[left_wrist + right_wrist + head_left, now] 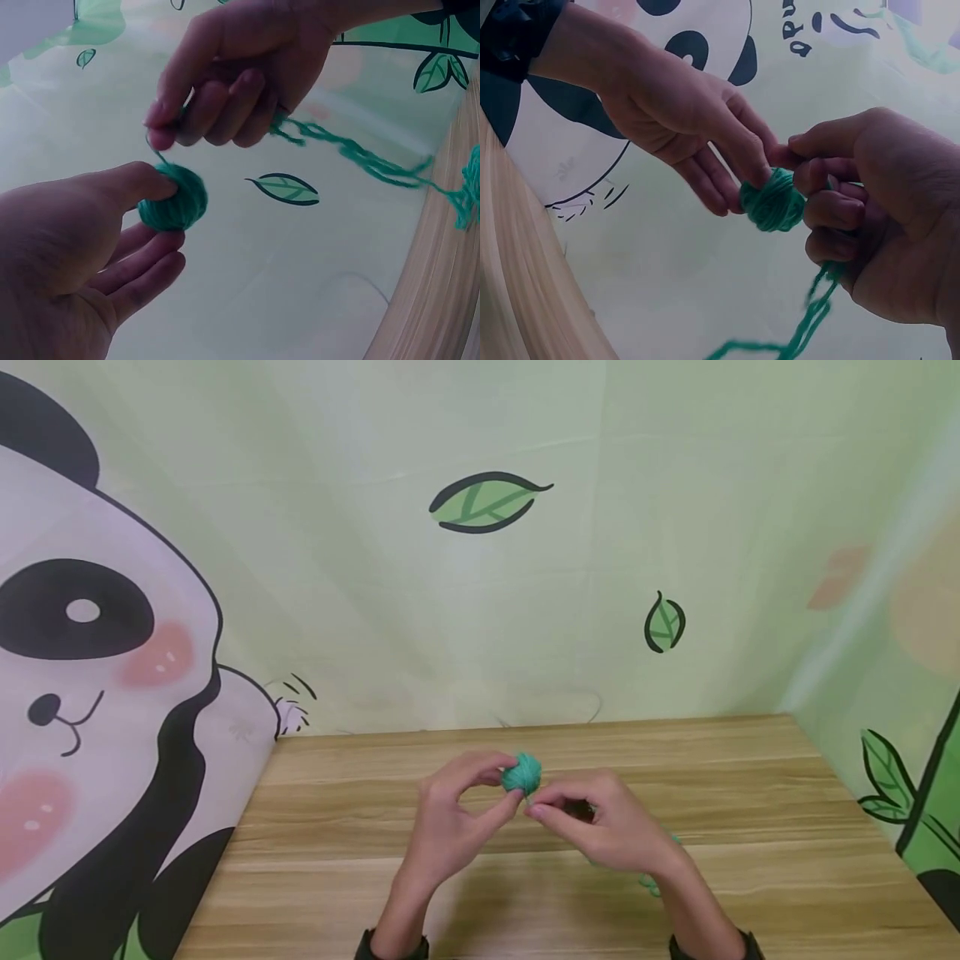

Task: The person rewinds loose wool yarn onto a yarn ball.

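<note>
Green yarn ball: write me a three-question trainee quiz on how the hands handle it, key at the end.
1. Which one grips the green yarn ball between thumb and fingers? A) right B) left C) neither
2. True or false: the ball is resting on the table.
3. Fill in the blank: the thumb and index finger of the right hand pinch a ______ of yarn that leads to the ball.

Key
1. B: the left hand has it.
2. False: it is held up off the table.
3. Strand.
</note>
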`<state>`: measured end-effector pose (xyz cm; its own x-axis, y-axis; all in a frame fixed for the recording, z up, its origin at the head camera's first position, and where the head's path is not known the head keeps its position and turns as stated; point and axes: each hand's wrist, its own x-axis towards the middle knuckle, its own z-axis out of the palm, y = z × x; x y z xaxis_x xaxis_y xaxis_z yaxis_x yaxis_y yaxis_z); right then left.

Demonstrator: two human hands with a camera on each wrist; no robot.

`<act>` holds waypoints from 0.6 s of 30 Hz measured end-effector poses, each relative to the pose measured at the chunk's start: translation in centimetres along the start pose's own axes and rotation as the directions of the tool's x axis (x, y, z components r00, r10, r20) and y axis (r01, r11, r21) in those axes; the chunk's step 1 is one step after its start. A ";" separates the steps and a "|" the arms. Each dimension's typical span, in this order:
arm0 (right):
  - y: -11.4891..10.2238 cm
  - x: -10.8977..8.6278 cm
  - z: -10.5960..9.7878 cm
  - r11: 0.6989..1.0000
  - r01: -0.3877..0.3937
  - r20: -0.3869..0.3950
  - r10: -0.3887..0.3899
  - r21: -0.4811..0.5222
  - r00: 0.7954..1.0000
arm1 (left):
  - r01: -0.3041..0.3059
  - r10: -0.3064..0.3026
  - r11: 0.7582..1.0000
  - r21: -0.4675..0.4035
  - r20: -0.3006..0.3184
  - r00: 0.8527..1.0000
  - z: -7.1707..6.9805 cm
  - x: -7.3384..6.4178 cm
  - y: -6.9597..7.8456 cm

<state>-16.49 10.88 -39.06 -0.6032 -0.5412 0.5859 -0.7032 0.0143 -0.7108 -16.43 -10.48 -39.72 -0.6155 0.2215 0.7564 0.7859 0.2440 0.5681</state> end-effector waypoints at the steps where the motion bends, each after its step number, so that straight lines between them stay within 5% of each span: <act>1: 0.1 -0.1 -0.1 1.000 0.000 -0.013 0.000 0.012 1.000 | 0.000 0.000 1.000 -0.002 0.021 1.000 0.0 0.0 0.0; 11: 1.7 -0.9 -1.3 0.993 0.020 -0.164 -0.001 0.116 0.986 | 0.008 0.025 0.988 -0.154 0.211 0.977 0.7 -1.2 -1.6; 18: 2.6 -0.9 -1.5 0.996 -0.085 -0.180 0.089 0.031 0.980 | 0.072 0.023 0.947 -0.314 0.291 0.957 0.8 -1.5 -1.4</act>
<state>-18.36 12.71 -40.90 -0.7214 -0.3776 0.5806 -0.6373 0.0339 -0.7699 -16.68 -10.38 -41.89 -0.5875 0.4918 0.6426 0.7179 -0.0497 0.6944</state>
